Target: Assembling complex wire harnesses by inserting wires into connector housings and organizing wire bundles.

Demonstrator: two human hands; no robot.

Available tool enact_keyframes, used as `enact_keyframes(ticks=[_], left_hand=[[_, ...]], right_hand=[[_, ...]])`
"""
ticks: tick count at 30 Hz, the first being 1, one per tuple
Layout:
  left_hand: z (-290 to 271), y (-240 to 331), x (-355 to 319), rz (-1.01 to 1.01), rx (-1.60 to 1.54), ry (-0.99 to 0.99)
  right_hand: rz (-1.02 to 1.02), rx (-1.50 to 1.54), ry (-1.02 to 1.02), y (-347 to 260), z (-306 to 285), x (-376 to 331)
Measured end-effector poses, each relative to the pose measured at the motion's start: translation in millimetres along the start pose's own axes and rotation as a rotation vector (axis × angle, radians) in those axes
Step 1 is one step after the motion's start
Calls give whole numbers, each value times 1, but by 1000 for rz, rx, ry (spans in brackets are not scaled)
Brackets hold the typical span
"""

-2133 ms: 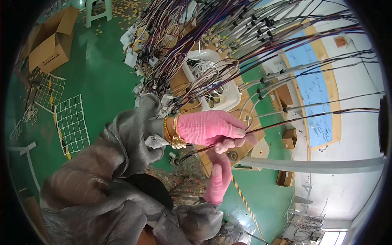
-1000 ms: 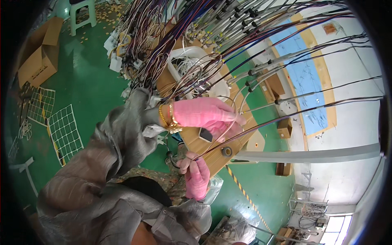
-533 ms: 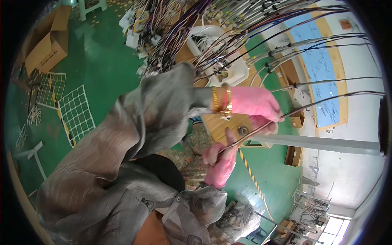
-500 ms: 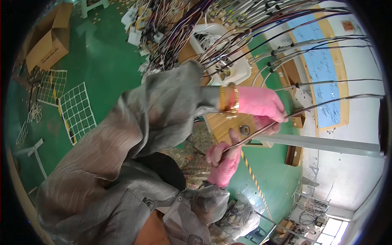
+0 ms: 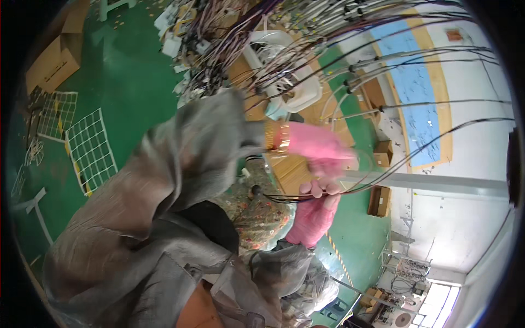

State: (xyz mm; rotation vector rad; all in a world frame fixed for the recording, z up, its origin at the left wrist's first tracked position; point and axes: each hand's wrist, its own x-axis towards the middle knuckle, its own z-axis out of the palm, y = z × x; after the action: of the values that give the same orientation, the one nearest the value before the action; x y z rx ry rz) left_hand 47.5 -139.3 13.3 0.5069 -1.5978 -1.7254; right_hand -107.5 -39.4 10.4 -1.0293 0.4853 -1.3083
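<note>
My right hand (image 5: 314, 214), in a pink glove, has its fingers curled round a bundle of thin dark wires (image 5: 391, 174). From its grip the wires arc up toward the upper right. On the other side they run left to a small round black piece (image 5: 256, 190). My left hand (image 5: 314, 141), also gloved in pink and with gold bracelets at its wrist, hovers just above the right one. Its fingertips are smeared by motion, so what they hold, if anything, does not show.
Many long cables (image 5: 355, 41) stretch across the upper right, with a tangled heap of wires (image 5: 219, 54) beside them. A white plastic bin (image 5: 309, 98) stands on a wooden table (image 5: 287, 172). White wire grids (image 5: 92, 150) and a cardboard box (image 5: 52, 68) lie at the left.
My left hand has come off the stretch of wire it was pinching and moves quickly. My right fingers have closed round the wires, which now sag in a curve. The view has shifted slightly.
</note>
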Motion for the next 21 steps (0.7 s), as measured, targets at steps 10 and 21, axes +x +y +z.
enact_keyframes(ticks=[10, 21], left_hand=[[34, -44, -112, -10, 7, -64], [30, 1, -123, 104, 163, 524]], right_hand=[[-69, -395, 120, 5, 16, 11], [22, -433, 111, 43, 48, 5]])
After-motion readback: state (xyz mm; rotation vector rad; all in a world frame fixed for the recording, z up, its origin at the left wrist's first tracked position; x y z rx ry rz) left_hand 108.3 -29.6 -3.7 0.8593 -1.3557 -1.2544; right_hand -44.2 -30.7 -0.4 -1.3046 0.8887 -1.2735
